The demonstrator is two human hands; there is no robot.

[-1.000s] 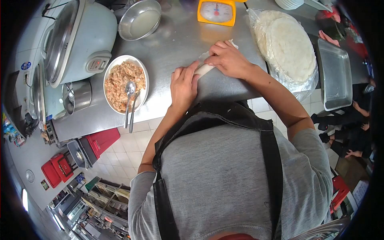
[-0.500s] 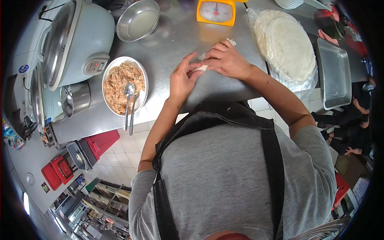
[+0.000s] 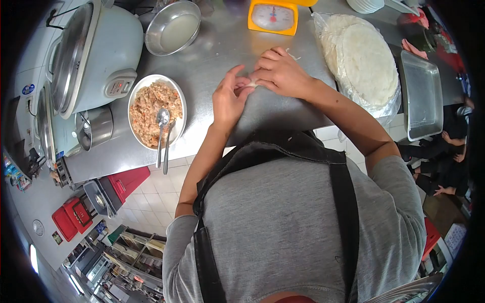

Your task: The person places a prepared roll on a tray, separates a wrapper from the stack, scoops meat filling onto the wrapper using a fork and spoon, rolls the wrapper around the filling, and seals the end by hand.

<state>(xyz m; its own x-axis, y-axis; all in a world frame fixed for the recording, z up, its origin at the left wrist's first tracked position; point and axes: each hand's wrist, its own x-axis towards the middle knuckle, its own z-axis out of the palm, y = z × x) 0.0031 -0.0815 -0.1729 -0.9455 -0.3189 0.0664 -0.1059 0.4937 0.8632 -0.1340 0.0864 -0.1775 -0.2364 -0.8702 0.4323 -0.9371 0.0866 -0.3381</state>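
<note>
Above the steel worktop, my left hand (image 3: 230, 98) and my right hand (image 3: 284, 74) meet at a small piece of white dough (image 3: 254, 84). Left thumb and fingertips pinch one side of it. The curled fingers of the right hand hold the other side and cover most of it. A thin white scrap (image 3: 293, 55) shows just past the right knuckles; whether it joins the dough is hidden. To the left stands a white oval bowl (image 3: 182, 118) of minced filling (image 3: 151, 108), with two spoons (image 3: 162, 117) resting in it.
A rice cooker (image 3: 108, 55) and a metal bowl of pale liquid (image 3: 177, 33) stand at the back left. The yellow scale (image 3: 273, 17) is straight ahead. Plastic-wrapped white dough (image 3: 364, 63) and a metal tray (image 3: 423, 96) lie to the right. Other people (image 3: 439, 161) are at far right.
Both hands have shifted slightly, and the fingertips have drawn closer over the dough, so less of it shows. The scrap past the right hand looks thinner and longer.
</note>
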